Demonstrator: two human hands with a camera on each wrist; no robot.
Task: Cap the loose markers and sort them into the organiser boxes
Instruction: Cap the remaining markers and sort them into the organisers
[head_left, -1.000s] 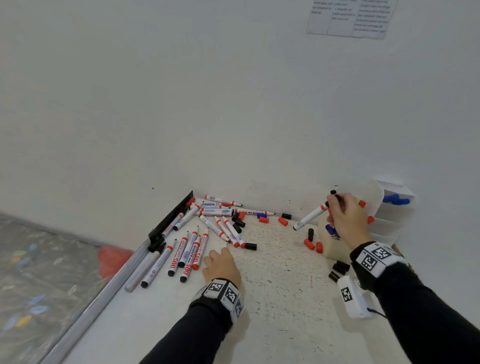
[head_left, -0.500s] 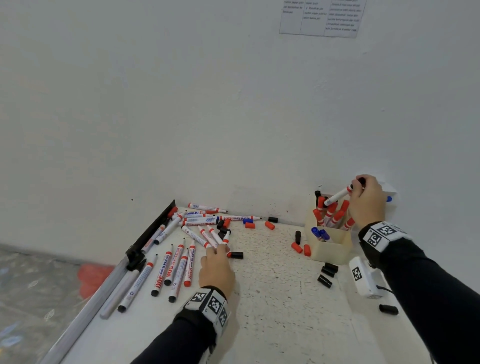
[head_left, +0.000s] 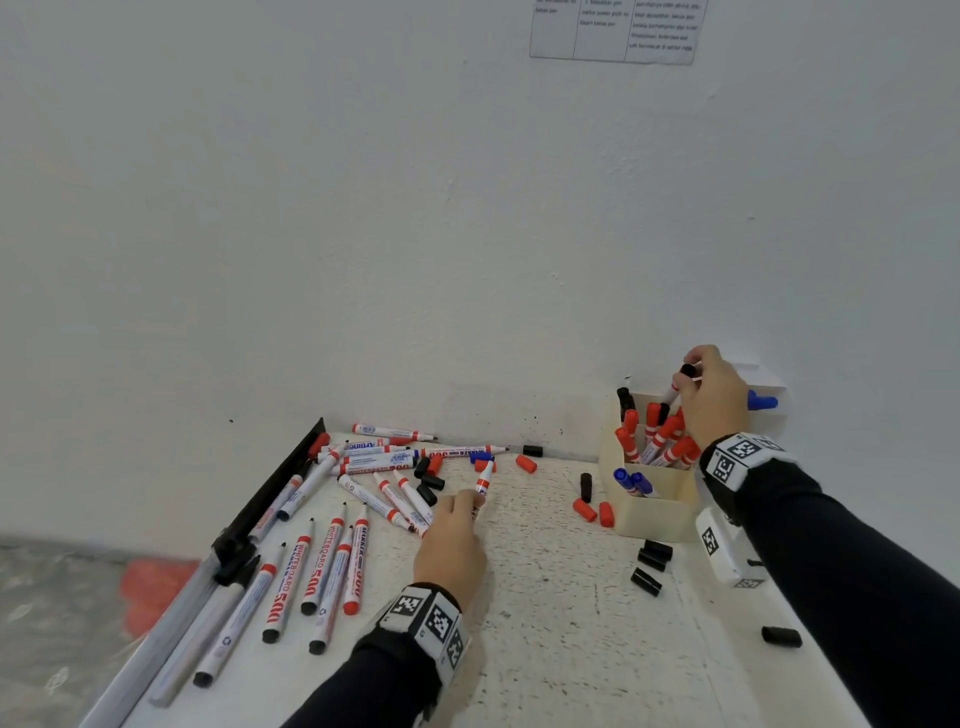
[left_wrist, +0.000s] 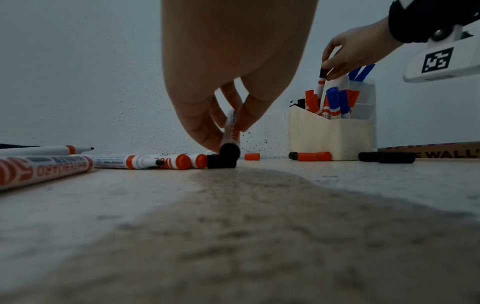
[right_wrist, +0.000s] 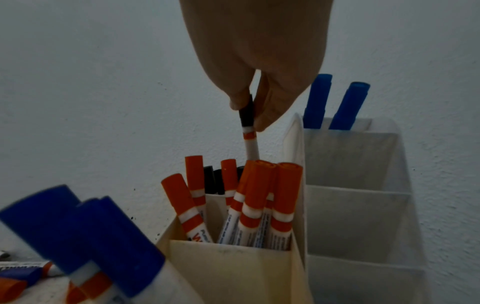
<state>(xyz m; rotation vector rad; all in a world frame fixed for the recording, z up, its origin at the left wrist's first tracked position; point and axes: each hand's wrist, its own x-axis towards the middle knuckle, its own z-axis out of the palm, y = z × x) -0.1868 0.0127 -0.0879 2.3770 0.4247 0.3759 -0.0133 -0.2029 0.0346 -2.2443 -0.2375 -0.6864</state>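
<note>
My right hand (head_left: 690, 375) pinches a black-capped marker (right_wrist: 250, 142) by its cap and holds it upright, its lower end among the red-capped markers in the cream organiser box (head_left: 654, 514). The wrist view shows my right hand's fingertips (right_wrist: 262, 121) round the cap, above that organiser box (right_wrist: 233, 271). My left hand (head_left: 470, 501) pinches a white marker with a red band (head_left: 484, 478) at the edge of the loose pile (head_left: 363, 460). That marker (left_wrist: 232, 136) stands tilted, black end down on the table. Loose red caps (head_left: 525, 463) and black caps (head_left: 652, 561) lie about.
A white organiser box (right_wrist: 358, 205) with two blue markers stands behind the cream one, against the wall. A black rail (head_left: 280, 483) and grey rods (head_left: 171, 639) line the table's left edge. One black cap (head_left: 781, 636) lies at the front right.
My right hand has turned the black-capped marker from slanting to upright and lowered it into the cream box. My left hand has reached into the pile and lifted one marker's end.
</note>
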